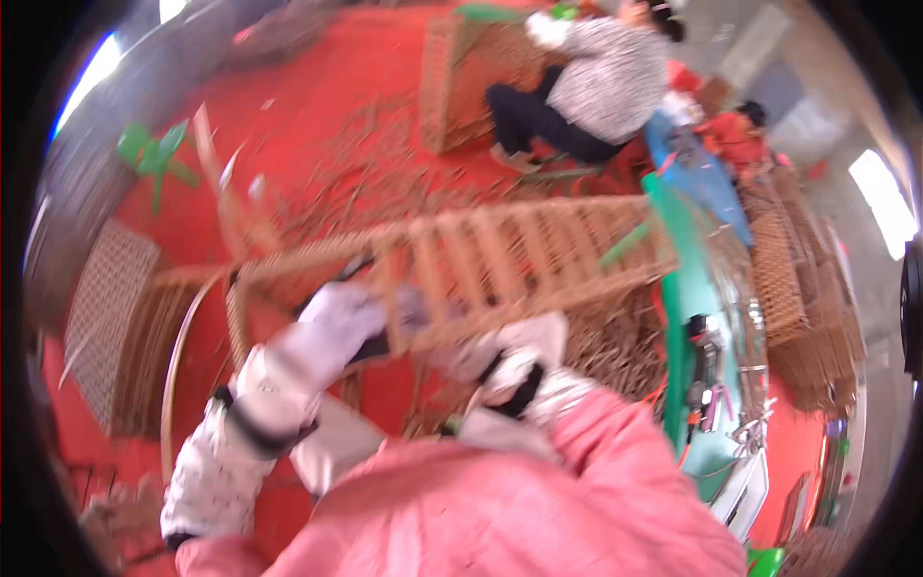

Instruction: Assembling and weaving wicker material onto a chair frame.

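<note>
A long woven wicker frame [481, 260] with crosswise slats lies tilted in front of me, from the left up to the far right. My left hand [336, 327], in a pale glove, is at its left section, beside a dark object [370, 348] whose kind I cannot make out. Motion smears its fingers. Close under the near rail is my right hand [460, 358], gloved too and blurred, its fingers partly hidden by the frame. Whether either hand grips the rail does not show.
Stacked woven panels stand at the left [111, 327] and right [803, 279]. A green-edged table [678, 337] with tools is to my right. A green stool [154, 154] stands far left. Beyond, a crouching person [606, 87] works at another wicker piece [442, 87]. Brown scraps litter the red floor [317, 87].
</note>
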Demonstrator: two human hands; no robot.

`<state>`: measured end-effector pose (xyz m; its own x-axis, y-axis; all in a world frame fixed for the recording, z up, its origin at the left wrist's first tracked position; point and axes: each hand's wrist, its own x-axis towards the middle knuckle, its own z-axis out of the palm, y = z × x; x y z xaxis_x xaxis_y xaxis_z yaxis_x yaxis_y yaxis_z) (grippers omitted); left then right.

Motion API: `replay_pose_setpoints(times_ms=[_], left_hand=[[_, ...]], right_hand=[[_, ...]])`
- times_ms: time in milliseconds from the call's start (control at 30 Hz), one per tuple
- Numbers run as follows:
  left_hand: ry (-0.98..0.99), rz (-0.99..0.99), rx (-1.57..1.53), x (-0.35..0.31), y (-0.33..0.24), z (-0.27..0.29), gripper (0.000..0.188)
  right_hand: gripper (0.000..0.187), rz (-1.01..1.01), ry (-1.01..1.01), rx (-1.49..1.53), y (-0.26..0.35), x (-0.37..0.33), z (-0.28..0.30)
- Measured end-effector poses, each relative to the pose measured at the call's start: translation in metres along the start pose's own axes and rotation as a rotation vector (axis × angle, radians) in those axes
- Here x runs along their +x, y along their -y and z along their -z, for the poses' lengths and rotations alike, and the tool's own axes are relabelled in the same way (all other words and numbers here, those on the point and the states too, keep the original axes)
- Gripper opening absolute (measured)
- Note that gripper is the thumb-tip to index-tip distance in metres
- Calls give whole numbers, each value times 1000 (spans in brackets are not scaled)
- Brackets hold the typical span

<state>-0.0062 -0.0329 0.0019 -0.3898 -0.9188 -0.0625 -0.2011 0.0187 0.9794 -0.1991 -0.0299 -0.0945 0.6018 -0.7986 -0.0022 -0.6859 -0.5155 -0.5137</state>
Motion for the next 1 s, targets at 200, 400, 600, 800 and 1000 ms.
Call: replay_pose_setpoints(times_ms=[200, 400, 600, 800, 1000], left_hand=[[-140, 89, 64, -8, -1, 4, 17], [-147, -104, 78, -21, -1, -2, 17], [-192, -235, 223, -28, 0, -9, 21], [-234, -150, 87, -25, -10, -12, 20], [-296, -96, -45, -19, -7, -13, 12]], right_hand=[[24, -393, 407, 641, 72, -29, 96], [19, -418, 35, 656, 88, 8, 145], [28, -501, 227, 401, 80, 39, 124], [29, -499, 157, 512, 73, 31, 116], [27, -316, 152, 388, 83, 12, 117]])
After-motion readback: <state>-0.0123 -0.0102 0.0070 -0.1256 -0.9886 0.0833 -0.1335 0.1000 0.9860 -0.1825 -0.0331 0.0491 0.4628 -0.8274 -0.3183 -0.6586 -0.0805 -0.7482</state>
